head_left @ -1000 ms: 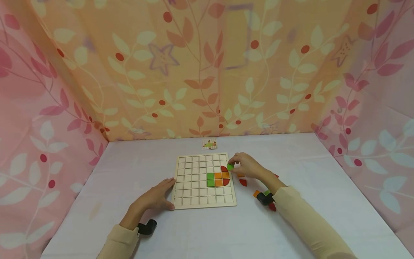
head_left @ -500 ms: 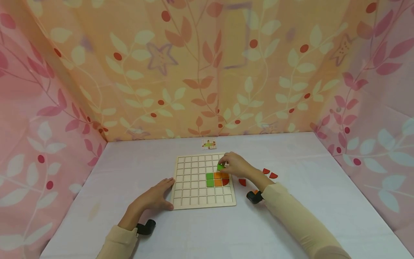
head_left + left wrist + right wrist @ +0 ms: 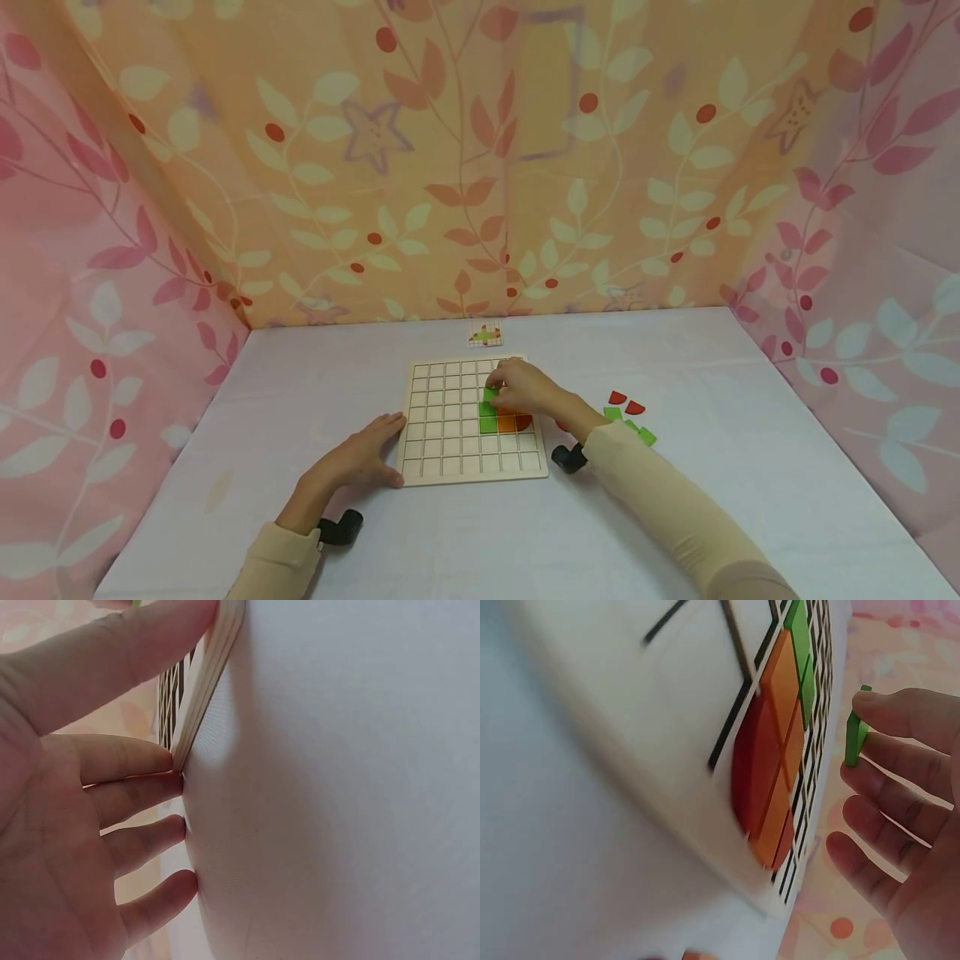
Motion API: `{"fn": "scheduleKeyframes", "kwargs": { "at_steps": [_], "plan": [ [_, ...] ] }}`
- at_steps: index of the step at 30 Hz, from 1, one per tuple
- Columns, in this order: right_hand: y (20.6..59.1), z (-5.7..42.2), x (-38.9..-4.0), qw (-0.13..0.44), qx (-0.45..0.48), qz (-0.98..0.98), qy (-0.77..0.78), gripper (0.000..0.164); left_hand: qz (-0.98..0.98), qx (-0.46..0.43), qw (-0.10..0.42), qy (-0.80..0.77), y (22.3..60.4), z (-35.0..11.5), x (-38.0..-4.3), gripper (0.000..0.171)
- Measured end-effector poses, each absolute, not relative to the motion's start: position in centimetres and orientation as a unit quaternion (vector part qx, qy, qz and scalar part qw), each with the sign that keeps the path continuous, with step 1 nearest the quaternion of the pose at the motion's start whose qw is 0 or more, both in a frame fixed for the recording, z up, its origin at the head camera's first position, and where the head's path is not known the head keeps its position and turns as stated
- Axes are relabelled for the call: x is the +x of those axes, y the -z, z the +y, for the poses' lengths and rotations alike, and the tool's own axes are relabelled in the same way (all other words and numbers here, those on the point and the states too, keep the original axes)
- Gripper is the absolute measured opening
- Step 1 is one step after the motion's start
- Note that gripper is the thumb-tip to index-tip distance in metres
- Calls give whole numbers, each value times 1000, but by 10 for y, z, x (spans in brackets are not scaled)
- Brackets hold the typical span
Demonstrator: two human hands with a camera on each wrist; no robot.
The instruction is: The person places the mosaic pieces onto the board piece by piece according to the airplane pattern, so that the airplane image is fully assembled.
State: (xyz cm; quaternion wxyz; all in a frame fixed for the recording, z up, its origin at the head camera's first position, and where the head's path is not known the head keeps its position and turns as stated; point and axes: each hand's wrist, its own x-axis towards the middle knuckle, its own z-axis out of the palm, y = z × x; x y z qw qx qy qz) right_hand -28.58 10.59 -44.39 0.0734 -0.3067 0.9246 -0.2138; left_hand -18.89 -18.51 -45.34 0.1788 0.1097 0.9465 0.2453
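Note:
My right hand (image 3: 525,387) pinches a green square tile (image 3: 857,735) between thumb and fingers, close over the wooden grid board (image 3: 442,467). In the head view this tile overlaps the cell just beyond a placed green tile (image 3: 488,424). Orange tiles (image 3: 781,671) and a red quarter-round tile (image 3: 754,761) lie in the board's cells at its right side, partly covered by my right hand in the head view. My left hand (image 3: 363,454) rests at the board's left edge, fingers fairly straight. In the left wrist view its thumb and fingertips touch the board's edge (image 3: 206,682).
Right of the board lie red quarter-round tiles (image 3: 617,397) and several green tiles (image 3: 613,413), some partly under the right sleeve (image 3: 660,492). A small pattern card (image 3: 485,333) lies beyond the board. Patterned cloth (image 3: 465,167) walls the white table (image 3: 480,542) at back and sides.
My right hand has carried the green tile left, from the board's right edge to above the cell beyond the placed green tiles. My left hand has stayed at the board's edge.

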Motion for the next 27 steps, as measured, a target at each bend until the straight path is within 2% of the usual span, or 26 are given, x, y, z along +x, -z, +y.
{"fn": "scheduleKeyframes", "kwargs": {
  "at_steps": [7,16,27],
  "plan": [
    [448,90,-288,69,-334,920,193,24,946,119,175,-246,457,-186,-190,100],
    [451,75,-283,92,-332,923,169,29,946,117,172,-249,457,-186,-190,100],
    [457,69,-282,79,-342,925,145,26,945,116,173,-251,459,-187,-191,99]
  ]
}}
